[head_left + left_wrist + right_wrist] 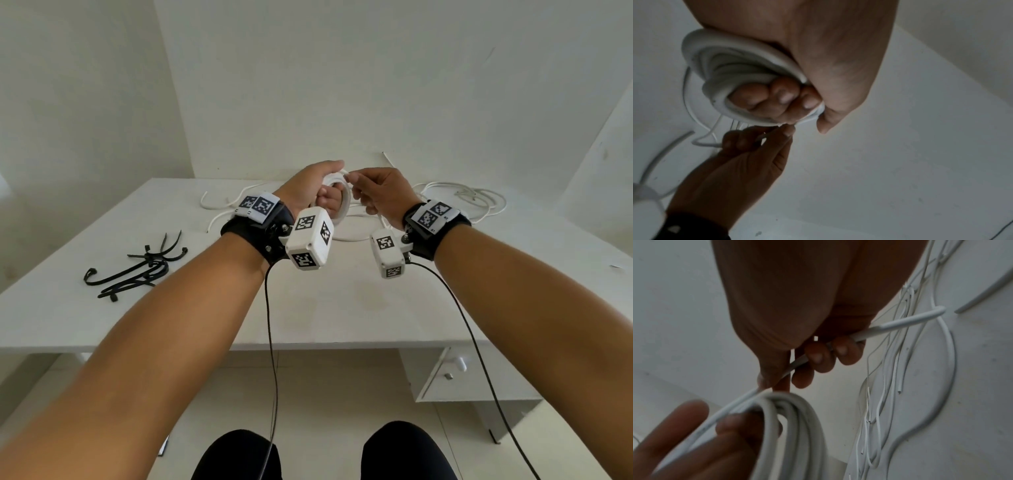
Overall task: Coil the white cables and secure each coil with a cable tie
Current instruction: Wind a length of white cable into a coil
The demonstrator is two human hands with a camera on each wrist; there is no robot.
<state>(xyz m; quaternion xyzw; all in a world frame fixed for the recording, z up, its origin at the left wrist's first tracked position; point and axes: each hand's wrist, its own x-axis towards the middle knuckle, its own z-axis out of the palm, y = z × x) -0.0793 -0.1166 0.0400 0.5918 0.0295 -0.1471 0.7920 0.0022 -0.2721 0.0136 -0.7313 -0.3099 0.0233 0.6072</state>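
White coil [719, 78] gripped by left hand [310, 186]; right hand [818, 356] pinches its tail.

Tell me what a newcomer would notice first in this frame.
The two hands raised over the table's middle: the left hand grips a white coil, and the right hand pinches the cable's free end beside it. Next, the black ties at the table's left, and loose cables at the far right.

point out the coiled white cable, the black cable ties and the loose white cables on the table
coiled white cable [345, 209]: head view, right side of the loop.
black plastic cable ties [137, 270]: head view, middle of the pile.
loose thin white cables [479, 197]: head view, tangle behind right wrist.
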